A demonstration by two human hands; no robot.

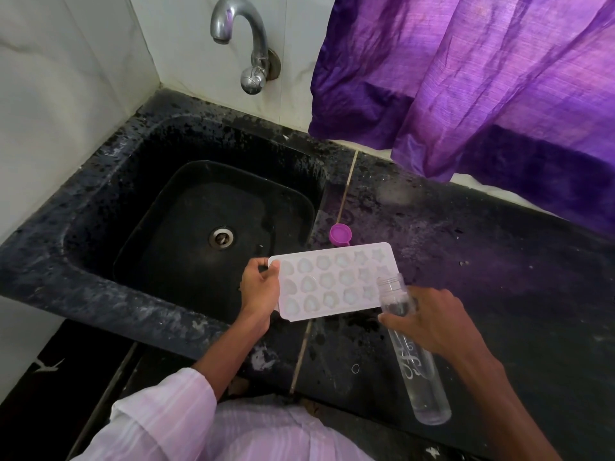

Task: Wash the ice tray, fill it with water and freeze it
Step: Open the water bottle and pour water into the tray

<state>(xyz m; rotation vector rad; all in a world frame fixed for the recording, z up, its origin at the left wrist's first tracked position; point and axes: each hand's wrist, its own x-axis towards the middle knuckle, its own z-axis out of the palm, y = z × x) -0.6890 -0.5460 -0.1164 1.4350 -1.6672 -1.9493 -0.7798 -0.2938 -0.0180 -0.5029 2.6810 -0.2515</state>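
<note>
White ice tray lying across the tabletop's front edge beside the sink; left hand fingers closed on its left short end, right hand fingers wrapped around an uncapped clear bottle, its mouth over the tray's right end

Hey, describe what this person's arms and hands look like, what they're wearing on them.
Both hands are bare: no gloves, rings, watch or bracelets show on the left hand or the right hand. The left arm wears a loose pale pink sleeve with fine stripes, pushed up above the elbow. The right forearm is uncovered to the frame's edge.
</note>
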